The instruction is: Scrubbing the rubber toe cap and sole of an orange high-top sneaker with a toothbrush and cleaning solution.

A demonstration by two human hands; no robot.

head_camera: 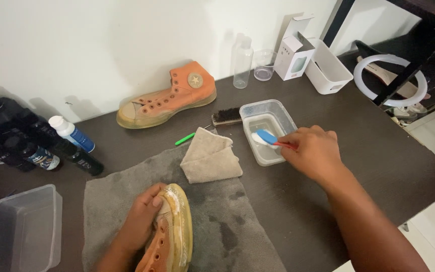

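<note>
Illumination is bright, even and diffuse, with a neutral white cast. The white wall [101, 45] reads near full brightness without clipping. Shadows are soft: the clear bottle [242, 63] and the white carton [294, 50] throw faint grey shadows up and to the left onto the wall, which places the source in front and to the right. The dark worktop [368, 146] carries a weak matte sheen. Focus is sharp across the centre. Mild wide-angle stretching appears at the frame edges. The ring lamp [389, 80] appears unlit.
</note>
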